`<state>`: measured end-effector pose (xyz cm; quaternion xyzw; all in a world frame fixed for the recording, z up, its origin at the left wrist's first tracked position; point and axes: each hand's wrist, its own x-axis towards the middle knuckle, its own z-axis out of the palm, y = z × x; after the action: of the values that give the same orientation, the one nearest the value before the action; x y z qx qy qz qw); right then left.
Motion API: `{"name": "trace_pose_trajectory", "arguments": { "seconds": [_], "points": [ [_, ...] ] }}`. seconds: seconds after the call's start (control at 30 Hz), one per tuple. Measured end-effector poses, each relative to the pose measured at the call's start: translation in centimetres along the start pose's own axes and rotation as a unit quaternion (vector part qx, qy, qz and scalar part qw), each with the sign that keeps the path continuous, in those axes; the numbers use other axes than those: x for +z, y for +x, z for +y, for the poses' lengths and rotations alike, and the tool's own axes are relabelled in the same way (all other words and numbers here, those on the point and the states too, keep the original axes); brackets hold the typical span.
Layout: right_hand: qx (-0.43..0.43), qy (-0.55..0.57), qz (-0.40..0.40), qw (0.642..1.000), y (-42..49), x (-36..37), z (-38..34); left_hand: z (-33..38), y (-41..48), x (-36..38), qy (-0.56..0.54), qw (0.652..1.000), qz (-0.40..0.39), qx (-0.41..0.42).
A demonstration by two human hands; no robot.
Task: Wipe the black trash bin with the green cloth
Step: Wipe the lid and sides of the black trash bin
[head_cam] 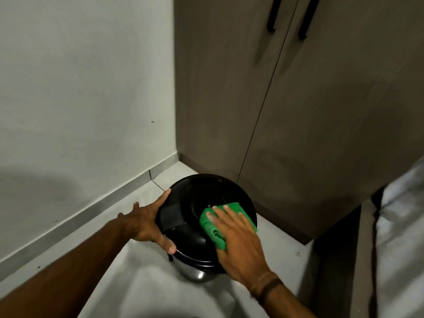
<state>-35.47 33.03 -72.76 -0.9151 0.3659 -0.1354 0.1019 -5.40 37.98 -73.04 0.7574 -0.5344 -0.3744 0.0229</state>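
1. Standing on the pale tiled floor (128, 267) in a corner, the black trash bin (202, 258) sits between the white wall (80, 99) on the left and the brown cabinet (298, 122) on the far right; its upright axis points roughly at the camera, so the domed round lid (202, 191) is the face presented.
2. Left hand (146, 222): fingers spread wide, clasping the lid's left rim, thumb on the near edge, forefinger reaching the far-left edge; it appears to steady the bin.
3. Right hand (238, 244): laid flat, fingers extended, pressing the green cloth (218, 222) onto the near-right part of the lid.
4. Deciding relation: the unwiped-looking lid surface lies far and left of the cloth, between the two hands; the right hand is the nearer, and a sweep leftward and away would likely cover it.
5. Bin body below the lid: mostly hidden; only a shiny near portion shows.
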Motion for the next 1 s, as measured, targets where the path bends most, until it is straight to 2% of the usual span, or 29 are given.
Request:
{"name": "trace_pose_trajectory", "arguments": {
  "seconds": [0.1, 0.2, 0.23, 0.33, 0.43, 0.53, 0.67, 0.87, 0.93, 1.0],
  "points": [
    [0.094, 0.041, 0.016, 0.995, 4.3, -0.9, 2.2, 0.4, -0.3, -0.3, 0.015, 1.000, -0.011, 0.003],
    [0.195, 0.121, -0.016, 0.973, 11.1, -2.1, 2.6, 0.8, -0.8, -0.5, 0.022, 1.000, -0.011, -0.017],
    [0.200, 0.121, -0.026, 0.972, 13.0, -2.4, 2.1, 0.9, -1.0, -0.5, 0.022, 0.999, -0.010, -0.021],
    [0.127, 0.075, -0.052, 0.988, 16.1, -1.4, -0.8, 1.1, -1.1, -0.5, 0.021, 0.999, -0.003, -0.024],
    [0.002, 0.063, -0.046, 0.997, 15.5, 0.1, -4.2, 1.3, -0.9, -0.7, 0.033, 0.999, -0.013, -0.038],
    [-0.078, 0.045, -0.070, 0.993, 12.2, 1.4, -6.2, 1.4, -1.0, -0.6, 0.052, 0.996, -0.017, -0.065],
    [-0.143, 0.041, -0.080, 0.986, 5.5, 1.9, -7.1, 1.2, -0.9, -0.2, 0.056, 0.998, 0.011, -0.040],
    [-0.152, 0.020, -0.037, 0.987, -3.2, 0.9, -2.9, 1.5, -1.5, -0.2, 0.012, 0.999, 0.010, -0.036],
    [-0.104, 0.083, 0.009, 0.991, -4.3, 0.4, -0.6, 1.6, -1.6, -0.3, 0.010, 1.000, 0.009, -0.028],
    [-0.015, 0.120, 0.056, 0.991, -3.2, 0.0, 1.1, 1.6, -1.6, -0.4, 0.014, 1.000, 0.008, -0.024]
  ]
}}
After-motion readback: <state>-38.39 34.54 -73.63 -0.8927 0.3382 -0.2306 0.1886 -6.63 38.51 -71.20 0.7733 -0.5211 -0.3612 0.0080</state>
